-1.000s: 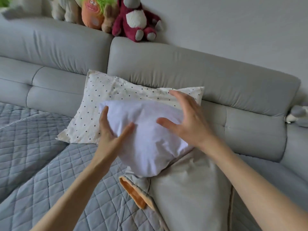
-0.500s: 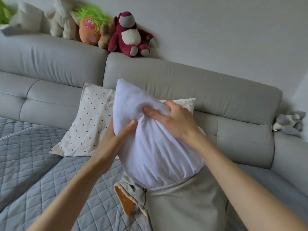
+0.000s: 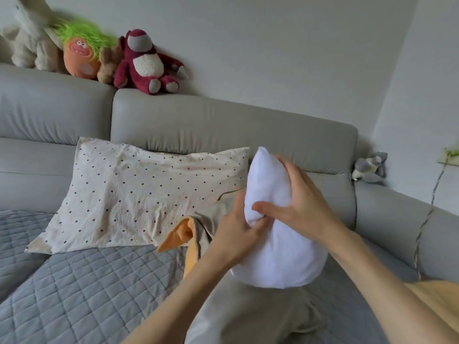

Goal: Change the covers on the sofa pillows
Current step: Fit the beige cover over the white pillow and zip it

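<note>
A white pillow insert [image 3: 275, 247] stands upright above the seat, squeezed narrow between both hands. My left hand [image 3: 236, 234] grips its left side, fingers dug into the fabric. My right hand [image 3: 295, 207] grips its right side with the thumb pressed across the front. A beige cover with orange lining [image 3: 198, 234] lies crumpled under and left of the insert; its beige cloth spreads toward me. A cream polka-dot pillow [image 3: 139, 192] leans against the sofa back to the left.
The grey sofa [image 3: 223, 122] has a quilted blue-grey seat cover [image 3: 74, 289]. Several plush toys sit on the backrest top, among them a maroon bear [image 3: 146, 63]. A small grey plush [image 3: 370, 167] lies on the right armrest corner.
The insert has come up and to the right, mostly out of the beige cover. Both hands moved from pressing its top to squeezing its sides. The view shifted right.
</note>
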`<state>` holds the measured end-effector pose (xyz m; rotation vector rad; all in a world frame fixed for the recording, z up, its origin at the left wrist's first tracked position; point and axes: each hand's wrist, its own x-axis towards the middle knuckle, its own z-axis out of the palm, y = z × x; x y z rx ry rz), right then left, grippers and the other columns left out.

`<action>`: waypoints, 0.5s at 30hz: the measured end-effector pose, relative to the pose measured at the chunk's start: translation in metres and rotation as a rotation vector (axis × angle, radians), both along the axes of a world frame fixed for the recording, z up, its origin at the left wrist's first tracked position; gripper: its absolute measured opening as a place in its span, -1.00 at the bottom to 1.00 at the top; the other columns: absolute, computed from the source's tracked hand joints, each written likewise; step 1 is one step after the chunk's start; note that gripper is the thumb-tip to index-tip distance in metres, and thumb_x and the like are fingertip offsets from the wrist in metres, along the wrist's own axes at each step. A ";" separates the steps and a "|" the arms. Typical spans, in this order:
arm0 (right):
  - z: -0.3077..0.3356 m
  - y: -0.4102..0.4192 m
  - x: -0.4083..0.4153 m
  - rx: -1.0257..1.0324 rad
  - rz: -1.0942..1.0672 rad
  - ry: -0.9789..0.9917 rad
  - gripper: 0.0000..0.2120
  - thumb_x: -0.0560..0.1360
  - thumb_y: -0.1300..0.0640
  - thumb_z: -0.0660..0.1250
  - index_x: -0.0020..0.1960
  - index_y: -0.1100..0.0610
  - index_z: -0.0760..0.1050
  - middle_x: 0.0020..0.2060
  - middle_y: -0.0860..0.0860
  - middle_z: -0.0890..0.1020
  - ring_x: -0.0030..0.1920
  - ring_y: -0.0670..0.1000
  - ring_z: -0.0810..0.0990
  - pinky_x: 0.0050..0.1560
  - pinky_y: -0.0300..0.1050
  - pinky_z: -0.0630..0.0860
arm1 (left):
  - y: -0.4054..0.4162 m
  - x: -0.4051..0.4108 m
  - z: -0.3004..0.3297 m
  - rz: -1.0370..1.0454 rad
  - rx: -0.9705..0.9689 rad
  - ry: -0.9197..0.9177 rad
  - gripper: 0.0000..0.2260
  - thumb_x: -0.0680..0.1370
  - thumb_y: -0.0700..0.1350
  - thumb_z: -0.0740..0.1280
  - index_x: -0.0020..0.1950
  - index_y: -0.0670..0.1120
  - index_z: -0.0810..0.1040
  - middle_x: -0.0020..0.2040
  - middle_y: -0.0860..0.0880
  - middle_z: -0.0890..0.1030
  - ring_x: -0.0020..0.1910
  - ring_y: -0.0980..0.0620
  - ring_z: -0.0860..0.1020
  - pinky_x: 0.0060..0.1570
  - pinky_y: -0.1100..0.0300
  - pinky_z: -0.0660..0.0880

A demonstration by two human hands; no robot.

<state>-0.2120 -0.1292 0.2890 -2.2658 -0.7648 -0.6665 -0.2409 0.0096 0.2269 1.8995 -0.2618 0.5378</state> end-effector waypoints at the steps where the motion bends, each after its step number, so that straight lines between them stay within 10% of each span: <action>1: -0.004 -0.009 0.002 -0.002 -0.012 0.079 -0.04 0.09 -0.38 0.38 0.40 -0.12 0.18 0.27 -0.21 0.38 0.30 -0.13 0.35 0.25 -0.14 0.32 | -0.005 0.001 -0.001 -0.069 -0.011 0.054 -0.52 0.41 0.25 0.27 0.28 0.15 0.31 0.04 0.27 0.50 0.15 0.12 0.50 0.03 0.25 0.43; 6: -0.013 -0.052 0.006 0.224 -0.013 0.313 -0.32 0.14 -0.32 0.50 0.15 -0.17 0.32 -0.03 -0.28 0.55 0.03 -0.22 0.53 0.05 -0.16 0.48 | 0.018 0.001 0.018 -0.493 0.008 0.224 -0.65 0.56 0.12 0.24 0.33 0.11 0.44 0.23 0.12 0.55 0.23 0.13 0.50 0.20 0.17 0.43; 11: -0.049 -0.030 -0.009 0.109 -0.067 0.220 -0.36 0.13 -0.29 0.39 0.13 -0.04 0.42 -0.17 -0.30 0.48 -0.09 -0.14 0.50 -0.18 -0.38 0.37 | 0.067 0.023 0.012 0.152 0.189 0.214 -0.85 0.55 -0.10 0.31 -0.09 -0.17 0.60 -0.22 -0.13 0.65 -0.35 -0.02 0.61 -0.31 0.22 0.56; 15: -0.064 -0.004 -0.025 -0.049 -0.008 0.121 -0.54 0.32 -0.05 0.51 0.12 0.13 0.51 -0.14 -0.18 0.50 -0.08 -0.11 0.46 -0.10 -0.31 0.36 | 0.092 0.015 -0.019 0.126 0.304 0.414 -0.77 0.52 -0.01 0.35 -0.30 -0.09 0.54 -0.48 0.06 0.55 -0.51 0.12 0.54 -0.42 0.32 0.46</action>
